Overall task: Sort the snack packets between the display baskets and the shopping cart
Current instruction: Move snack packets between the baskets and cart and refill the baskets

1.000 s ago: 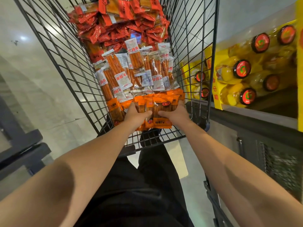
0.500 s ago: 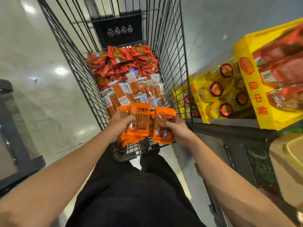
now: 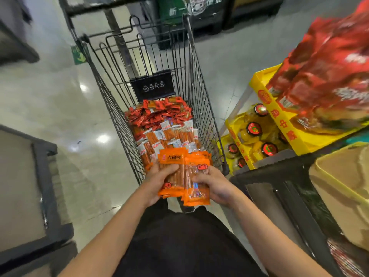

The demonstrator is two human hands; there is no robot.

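Note:
Both hands hold a stack of orange snack packets (image 3: 180,172) above the near end of the wire shopping cart (image 3: 111,108). My left hand (image 3: 157,181) grips the stack's left side with the thumb across the front. My right hand (image 3: 211,184) grips the right side. Down in the cart lie clear packets of snack sticks with white labels (image 3: 169,136) and, farther away, a heap of small red packets (image 3: 157,114).
Yellow display boxes with jars (image 3: 253,138) and red bags (image 3: 327,76) stand on a dark shelf at the right. A tan basket (image 3: 343,188) sits at the near right. A dark stand (image 3: 46,186) is at the left, with glossy floor between.
Both hands lifted the orange packets out of the cart and drew them toward my body. The view has tilted up, showing more of the cart and the shelf.

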